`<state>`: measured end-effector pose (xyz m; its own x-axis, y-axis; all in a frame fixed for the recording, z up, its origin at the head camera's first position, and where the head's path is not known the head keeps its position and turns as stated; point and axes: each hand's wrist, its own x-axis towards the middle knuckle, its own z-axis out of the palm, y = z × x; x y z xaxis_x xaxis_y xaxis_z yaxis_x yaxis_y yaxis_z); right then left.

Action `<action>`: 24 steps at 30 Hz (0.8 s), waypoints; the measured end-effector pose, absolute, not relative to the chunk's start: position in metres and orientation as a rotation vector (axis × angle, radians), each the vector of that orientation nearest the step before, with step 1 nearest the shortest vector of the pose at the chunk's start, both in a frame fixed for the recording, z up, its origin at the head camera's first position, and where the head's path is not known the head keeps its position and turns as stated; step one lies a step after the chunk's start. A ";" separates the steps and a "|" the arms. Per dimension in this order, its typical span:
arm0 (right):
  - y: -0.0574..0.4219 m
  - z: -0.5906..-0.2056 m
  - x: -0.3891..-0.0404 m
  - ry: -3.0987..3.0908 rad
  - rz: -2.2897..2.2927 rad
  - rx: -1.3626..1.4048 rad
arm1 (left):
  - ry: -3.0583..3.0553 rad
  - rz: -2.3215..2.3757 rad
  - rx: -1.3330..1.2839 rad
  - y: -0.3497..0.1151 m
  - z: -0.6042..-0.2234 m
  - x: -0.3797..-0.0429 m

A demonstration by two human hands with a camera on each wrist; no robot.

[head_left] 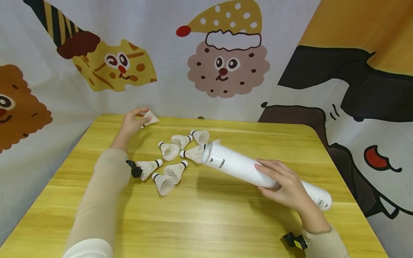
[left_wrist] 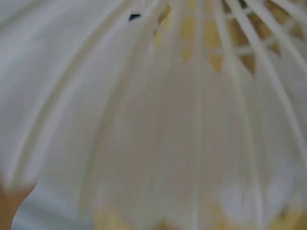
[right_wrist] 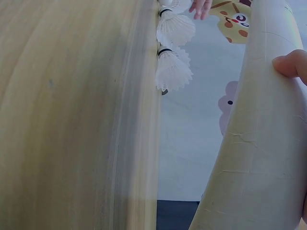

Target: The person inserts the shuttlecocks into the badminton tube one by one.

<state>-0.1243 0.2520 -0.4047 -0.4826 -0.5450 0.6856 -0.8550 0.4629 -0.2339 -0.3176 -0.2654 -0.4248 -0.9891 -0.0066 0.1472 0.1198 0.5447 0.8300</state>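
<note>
At the table's far left, my left hand (head_left: 130, 123) pinches a feather shuttlecock (head_left: 152, 117) by its skirt between thumb and fingers. My right hand (head_left: 284, 182) grips a long white shuttlecock tube (head_left: 238, 166) around its middle, its open mouth facing left. A shuttlecock (head_left: 193, 154) overlaps that mouth, cork end outward. Another shuttlecock (head_left: 148, 168) lies beside my left wrist, and a feather skirt (left_wrist: 158, 129) fills the left wrist view. In the right wrist view, my thumb (right_wrist: 290, 64) lies along the tube (right_wrist: 259, 143).
Several more shuttlecocks lie loose on the wooden table (head_left: 200, 222), among them one at the front (head_left: 164, 184) and one toward the back (head_left: 200, 136). A cartoon-printed curtain (head_left: 167, 21) hangs right behind the table's back edge. Small black wrist cameras sit at both sleeves.
</note>
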 end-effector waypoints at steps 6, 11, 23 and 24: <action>0.253 -0.407 -0.124 -2.195 0.778 1.163 | -2.601 -1.475 -0.018 -0.264 -0.438 -0.327; 0.253 -0.407 -0.125 -2.185 0.775 1.167 | -2.579 -1.496 0.007 -0.264 -0.443 -0.334; 0.253 -0.406 -0.127 -2.178 0.764 1.168 | -2.615 -1.487 0.064 -0.264 -0.452 -0.346; 0.253 -0.406 -0.127 -2.176 0.768 1.173 | -2.618 -1.496 0.063 -0.264 -0.453 -0.347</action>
<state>-0.1269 0.2532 -0.4058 -0.4708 -0.5493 0.6904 -0.8609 0.4571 -0.2233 -0.3471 -0.2638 -0.4525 -0.9912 -0.0985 0.0883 0.0261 0.5089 0.8605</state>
